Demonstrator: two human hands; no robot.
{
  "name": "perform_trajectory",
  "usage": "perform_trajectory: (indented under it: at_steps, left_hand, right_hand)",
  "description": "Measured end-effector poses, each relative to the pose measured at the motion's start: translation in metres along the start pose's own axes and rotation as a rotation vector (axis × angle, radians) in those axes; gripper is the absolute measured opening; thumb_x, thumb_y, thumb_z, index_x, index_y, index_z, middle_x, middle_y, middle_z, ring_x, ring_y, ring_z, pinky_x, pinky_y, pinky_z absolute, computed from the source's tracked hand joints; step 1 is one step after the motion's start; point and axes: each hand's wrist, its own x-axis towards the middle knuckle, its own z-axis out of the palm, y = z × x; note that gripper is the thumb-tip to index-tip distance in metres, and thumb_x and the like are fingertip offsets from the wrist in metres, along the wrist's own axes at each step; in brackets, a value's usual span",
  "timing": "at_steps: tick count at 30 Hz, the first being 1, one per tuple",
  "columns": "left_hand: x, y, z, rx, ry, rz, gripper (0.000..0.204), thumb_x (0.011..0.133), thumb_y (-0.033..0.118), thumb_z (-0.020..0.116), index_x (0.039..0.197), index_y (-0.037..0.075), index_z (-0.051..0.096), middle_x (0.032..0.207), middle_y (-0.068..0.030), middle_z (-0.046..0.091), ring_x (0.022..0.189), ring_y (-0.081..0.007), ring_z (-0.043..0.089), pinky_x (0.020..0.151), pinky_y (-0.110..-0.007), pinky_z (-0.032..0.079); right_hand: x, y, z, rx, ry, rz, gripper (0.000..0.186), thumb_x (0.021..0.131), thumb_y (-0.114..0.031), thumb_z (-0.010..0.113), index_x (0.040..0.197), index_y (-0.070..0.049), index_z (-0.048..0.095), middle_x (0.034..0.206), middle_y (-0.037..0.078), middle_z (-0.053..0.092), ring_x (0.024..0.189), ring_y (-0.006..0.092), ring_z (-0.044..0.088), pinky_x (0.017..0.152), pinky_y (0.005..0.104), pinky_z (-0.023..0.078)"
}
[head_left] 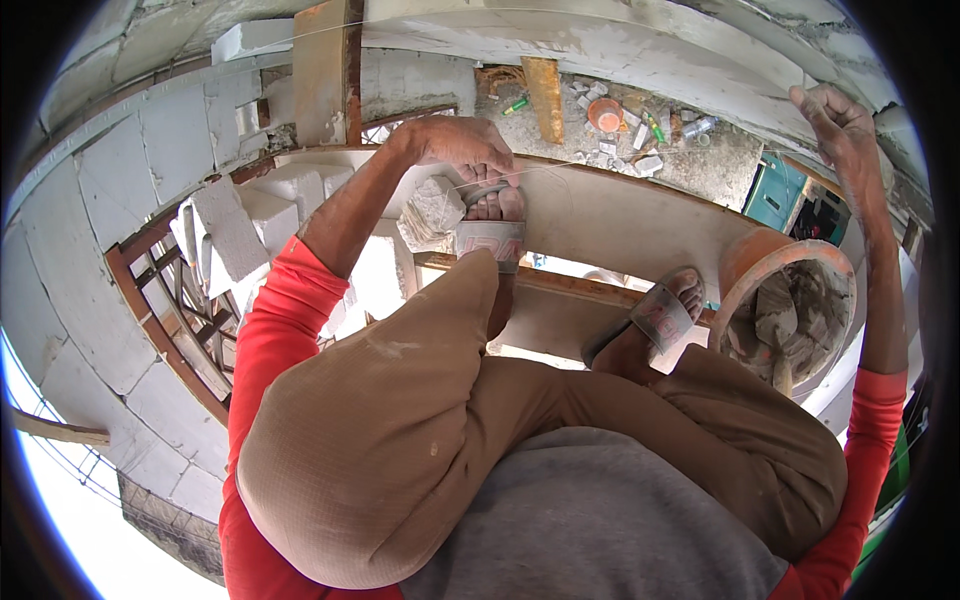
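Note:
My left hand is closed at the upper middle, above my sandalled left foot and a broken white block. A thin pale string shows at its fingertips and trails off to the right. At the upper right, my right hand is raised beside the pale block wall, thumb and fingers pinched together. Whatever sits in that pinch is too fine to make out. Below the right hand stands an orange bucket of grey mortar, with a trowel lying in it.
Wooden planks bear my sandalled feet, with gaps between them. White blocks are piled at the left by a brown window frame. Rubble and an orange pot lie on the floor below. An upright board stands at the back.

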Motion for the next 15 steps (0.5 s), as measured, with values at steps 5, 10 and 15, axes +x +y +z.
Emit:
perform_trajectory:
  at_steps: [5, 10, 15]
  left_hand:
    - [-0.013, -0.042, -0.005, -0.47, 0.361, 0.075, 0.028, 0.103, 0.027, 0.066, 0.119, 0.006, 0.073, 0.102, -0.0092, 0.074, 0.098, -0.0194, 0.071, 0.089, -0.035, 0.06]
    - [-0.047, -0.076, 0.021, -0.862, 0.658, 0.226, 0.024, 0.103, 0.025, 0.069, 0.118, 0.007, 0.072, 0.103, -0.0078, 0.076, 0.098, -0.0182, 0.074, 0.088, -0.035, 0.061]
    - [-0.08, -0.061, 0.045, -0.783, 0.729, 0.412, 0.024, 0.104, 0.026, 0.069, 0.117, 0.007, 0.076, 0.104, -0.0079, 0.078, 0.097, -0.0179, 0.076, 0.09, -0.035, 0.06]
  right_hand:
    - [-0.01, 0.023, 0.003, 0.031, -0.024, 0.073, 0.038, 0.101, -0.04, 0.072, 0.077, -0.011, 0.066, 0.062, -0.011, 0.037, 0.054, 0.0024, 0.03, 0.048, 0.0251, 0.024]
    - [-0.004, 0.031, 0.017, -0.047, -0.118, 0.137, 0.041, 0.106, -0.033, 0.068, 0.073, -0.012, 0.054, 0.062, -0.01, 0.037, 0.054, 0.002, 0.033, 0.057, 0.0215, 0.044]
    - [0.01, 0.039, 0.021, -0.065, -0.105, 0.189, 0.042, 0.106, -0.033, 0.068, 0.072, -0.014, 0.053, 0.061, -0.01, 0.036, 0.052, 0.0024, 0.031, 0.049, 0.026, 0.033]
